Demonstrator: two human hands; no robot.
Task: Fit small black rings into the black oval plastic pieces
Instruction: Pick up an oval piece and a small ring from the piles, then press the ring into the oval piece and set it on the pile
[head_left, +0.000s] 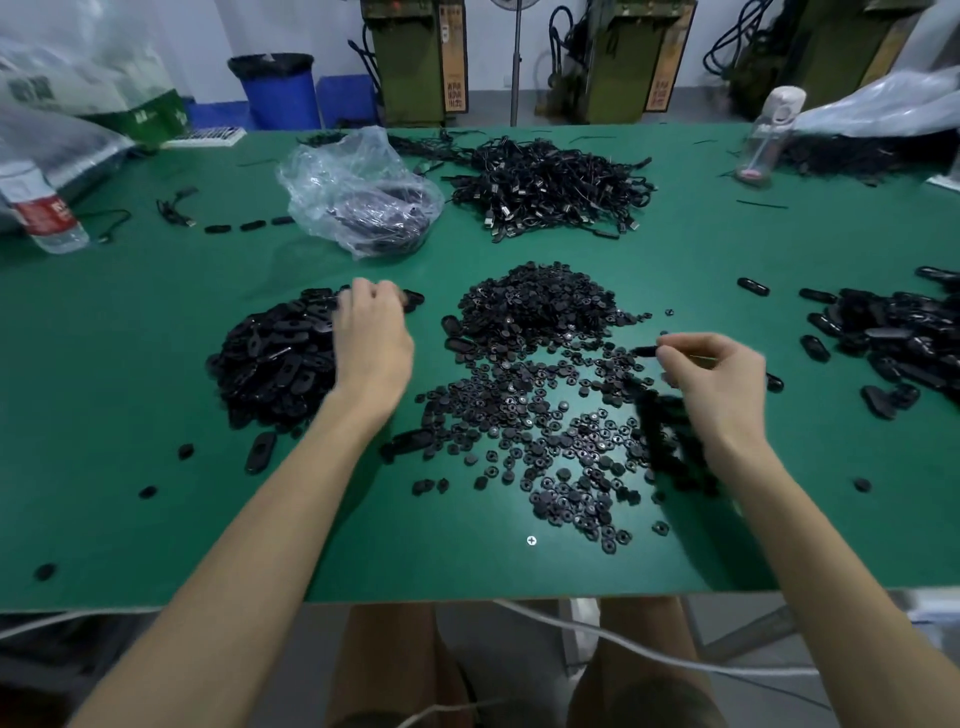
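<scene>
Nearest the front edge of the green bench (156, 519), small black rings (571, 457) lie flat in a loose scatter, probably spread thin so that single ones are easy to pick up. Just beyond, toward the right, the right hand (722, 384) pinches one black oval plastic piece (644, 352) between thumb and fingertips, above the rings. The piece shows nearly edge-on, its long axis running left to right along the bench and its free end pointing left. I judge it is held by one end so that the rest stays clear to take a ring. A dark blur under this hand cannot be read. On the left, the left hand (371, 338) reaches palm-down over a pile of black oval pieces (275, 364), which lie every way. Its fingers curl onto the pile's far end, but they are blurred, so I cannot tell whether they grip one. Between the hands and further back is a denser heap of black rings (540, 301). A second pile of oval pieces (893, 338) sits by the right edge. Toward the far edge lie a crumpled clear plastic bag (363, 192) and a tangle of black cables (550, 192).
</scene>
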